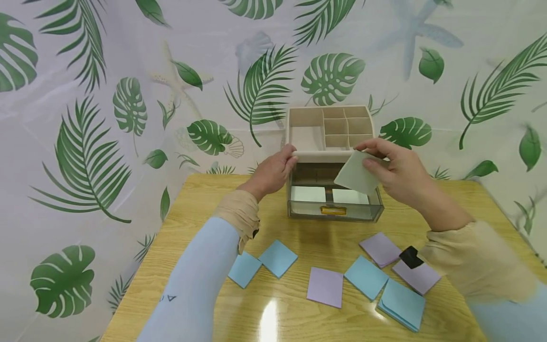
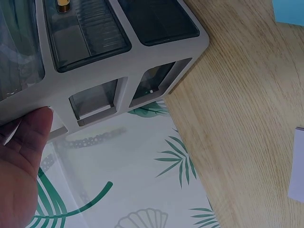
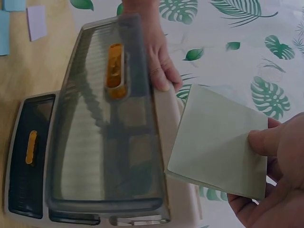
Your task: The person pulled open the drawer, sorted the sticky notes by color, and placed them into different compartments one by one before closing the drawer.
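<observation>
A beige desk organizer [image 1: 305, 154] stands at the back of the table, with a clear drawer [image 1: 359, 212] pulled out at its front. My left hand [image 1: 272, 172] grips the organizer's upper left corner. In my right hand [image 1: 403, 173], a pale green sticky note pad [image 3: 218, 142] is pinched between thumb and fingers, tilted above the drawer's right side. Inside the drawer lie two pale pads side by side, a left pad [image 1: 308, 194] and a right pad [image 1: 349, 195]. The drawer's handle [image 1: 333, 210] is amber.
Blue pads [image 1: 278, 258] and purple pads [image 1: 325, 287] lie spread over the wooden table [image 1: 192, 204] in front of the organizer, several of them beneath my right forearm. Open compartments [image 1: 346, 126] divide the organizer's top. A leaf-patterned cloth [image 1: 205, 99] hangs close behind.
</observation>
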The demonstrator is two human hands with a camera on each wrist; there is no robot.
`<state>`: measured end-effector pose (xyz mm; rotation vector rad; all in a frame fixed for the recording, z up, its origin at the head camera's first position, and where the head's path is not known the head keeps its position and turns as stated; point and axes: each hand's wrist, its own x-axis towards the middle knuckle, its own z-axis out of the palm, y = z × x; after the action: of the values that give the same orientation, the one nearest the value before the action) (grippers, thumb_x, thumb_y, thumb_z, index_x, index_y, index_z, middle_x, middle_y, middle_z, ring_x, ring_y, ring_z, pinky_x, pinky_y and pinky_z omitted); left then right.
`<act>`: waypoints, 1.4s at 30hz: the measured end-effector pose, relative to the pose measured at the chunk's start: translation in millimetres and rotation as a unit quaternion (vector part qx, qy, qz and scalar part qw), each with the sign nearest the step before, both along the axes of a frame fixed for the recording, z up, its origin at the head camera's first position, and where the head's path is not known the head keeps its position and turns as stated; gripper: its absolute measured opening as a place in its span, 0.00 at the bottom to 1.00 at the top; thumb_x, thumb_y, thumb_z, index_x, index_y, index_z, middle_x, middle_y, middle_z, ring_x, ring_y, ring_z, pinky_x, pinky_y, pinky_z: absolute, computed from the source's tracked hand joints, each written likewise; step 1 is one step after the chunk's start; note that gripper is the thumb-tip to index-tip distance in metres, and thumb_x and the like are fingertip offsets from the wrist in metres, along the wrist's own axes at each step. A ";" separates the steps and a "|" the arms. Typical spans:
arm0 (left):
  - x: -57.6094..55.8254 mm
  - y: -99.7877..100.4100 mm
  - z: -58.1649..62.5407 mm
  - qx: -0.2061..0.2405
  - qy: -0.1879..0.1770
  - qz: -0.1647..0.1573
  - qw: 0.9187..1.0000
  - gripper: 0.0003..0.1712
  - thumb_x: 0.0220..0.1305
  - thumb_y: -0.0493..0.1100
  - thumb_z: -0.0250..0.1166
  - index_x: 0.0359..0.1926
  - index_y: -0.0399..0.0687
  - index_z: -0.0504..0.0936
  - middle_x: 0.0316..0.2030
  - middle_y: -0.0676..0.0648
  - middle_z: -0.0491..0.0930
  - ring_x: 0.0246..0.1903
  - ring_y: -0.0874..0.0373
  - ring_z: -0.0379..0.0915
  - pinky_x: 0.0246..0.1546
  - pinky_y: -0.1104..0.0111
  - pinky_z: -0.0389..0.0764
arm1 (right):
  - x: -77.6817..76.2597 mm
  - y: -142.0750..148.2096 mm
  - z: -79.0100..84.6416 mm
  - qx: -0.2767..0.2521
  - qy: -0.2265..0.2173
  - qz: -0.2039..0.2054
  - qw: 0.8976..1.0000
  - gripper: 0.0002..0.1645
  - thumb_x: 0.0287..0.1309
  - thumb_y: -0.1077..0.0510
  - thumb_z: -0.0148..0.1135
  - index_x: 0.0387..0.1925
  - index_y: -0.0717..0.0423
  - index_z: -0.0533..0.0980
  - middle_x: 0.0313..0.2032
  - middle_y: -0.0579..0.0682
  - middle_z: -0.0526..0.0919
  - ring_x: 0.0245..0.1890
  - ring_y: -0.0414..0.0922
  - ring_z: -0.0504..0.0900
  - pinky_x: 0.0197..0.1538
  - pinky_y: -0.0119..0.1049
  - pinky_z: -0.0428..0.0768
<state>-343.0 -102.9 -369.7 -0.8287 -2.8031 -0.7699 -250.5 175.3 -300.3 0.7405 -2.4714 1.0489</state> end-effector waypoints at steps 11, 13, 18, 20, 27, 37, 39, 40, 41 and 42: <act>2.5 -0.8 2.3 0.001 -0.009 0.001 1.000 0.15 0.76 0.53 0.37 0.53 0.53 0.62 0.35 0.52 0.75 0.32 0.57 0.69 0.36 0.61 0.72 | -13.3 0.6 -20.3 0.052 -0.037 0.009 0.998 0.16 0.63 0.65 0.56 0.51 0.50 0.75 0.46 0.55 0.81 0.46 0.50 0.76 0.40 0.50 0.76; 2.1 -1.0 2.8 0.000 -0.009 0.003 1.000 0.15 0.76 0.53 0.37 0.54 0.53 0.62 0.36 0.52 0.75 0.32 0.58 0.70 0.36 0.62 0.72 | -15.1 0.3 -21.7 0.062 -0.056 0.021 0.996 0.17 0.63 0.65 0.55 0.52 0.50 0.74 0.49 0.54 0.79 0.47 0.49 0.75 0.41 0.50 0.76; -0.1 -2.0 3.4 0.006 -0.003 0.006 1.000 0.14 0.76 0.53 0.37 0.53 0.53 0.62 0.35 0.52 0.74 0.31 0.58 0.69 0.35 0.62 0.72 | -20.2 -3.6 -22.3 0.096 -0.100 0.057 0.989 0.17 0.65 0.64 0.53 0.54 0.50 0.73 0.55 0.52 0.76 0.52 0.50 0.73 0.50 0.53 0.75; -0.5 -2.7 3.4 0.006 -0.002 0.006 1.000 0.14 0.76 0.53 0.37 0.53 0.53 0.62 0.35 0.52 0.74 0.31 0.58 0.69 0.35 0.62 0.71 | -22.2 -5.4 -22.6 0.118 -0.113 0.061 0.985 0.17 0.66 0.64 0.52 0.55 0.48 0.72 0.55 0.53 0.76 0.53 0.51 0.74 0.50 0.53 0.75; 1.6 -4.7 2.8 0.007 -0.006 0.008 1.000 0.14 0.76 0.52 0.37 0.53 0.53 0.62 0.35 0.51 0.74 0.31 0.57 0.68 0.36 0.62 0.71 | -24.1 -11.5 -27.3 0.186 -0.121 0.058 0.973 0.18 0.66 0.63 0.52 0.55 0.47 0.72 0.53 0.56 0.77 0.49 0.52 0.76 0.45 0.50 0.77; 2.3 -2.4 2.1 0.009 -0.011 0.008 1.000 0.14 0.76 0.52 0.38 0.53 0.54 0.62 0.34 0.51 0.73 0.32 0.56 0.69 0.36 0.61 0.71 | -28.3 -14.5 -37.0 0.257 -0.057 0.063 0.963 0.18 0.62 0.65 0.53 0.53 0.52 0.75 0.43 0.53 0.81 0.32 0.47 0.72 0.36 0.44 0.71; 2.3 -1.4 1.2 0.013 -0.011 0.005 1.000 0.13 0.76 0.52 0.38 0.52 0.54 0.63 0.33 0.51 0.73 0.31 0.56 0.69 0.35 0.62 0.71 | -27.9 -13.3 -38.0 0.262 -0.044 0.057 0.962 0.18 0.61 0.65 0.54 0.52 0.53 0.77 0.44 0.54 0.81 0.36 0.48 0.72 0.37 0.44 0.70; 2.4 -1.1 0.8 0.015 -0.011 0.004 1.000 0.13 0.76 0.52 0.38 0.52 0.54 0.63 0.33 0.51 0.72 0.31 0.56 0.68 0.35 0.62 0.71 | -27.3 -12.8 -38.3 0.265 -0.046 0.054 0.962 0.18 0.61 0.65 0.54 0.52 0.53 0.77 0.43 0.54 0.81 0.35 0.48 0.72 0.36 0.44 0.71; 2.6 -0.6 0.3 0.016 -0.012 0.003 1.000 0.13 0.76 0.53 0.38 0.52 0.54 0.63 0.33 0.51 0.72 0.30 0.56 0.68 0.34 0.62 0.71 | -26.7 -12.2 -38.6 0.270 -0.051 0.052 0.960 0.18 0.61 0.64 0.54 0.52 0.53 0.77 0.44 0.55 0.80 0.35 0.48 0.72 0.35 0.44 0.71; 2.6 -0.3 -0.5 0.018 -0.013 0.002 1.000 0.13 0.76 0.52 0.38 0.51 0.54 0.63 0.33 0.51 0.72 0.30 0.56 0.68 0.33 0.62 0.71 | -26.0 -11.8 -38.9 0.277 -0.059 0.050 0.958 0.18 0.62 0.64 0.54 0.53 0.53 0.77 0.44 0.56 0.79 0.35 0.48 0.72 0.35 0.44 0.71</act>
<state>-340.3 -103.1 -370.2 -0.8140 -2.8024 -0.8345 -276.6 163.6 -339.3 0.9933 -2.8919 0.4235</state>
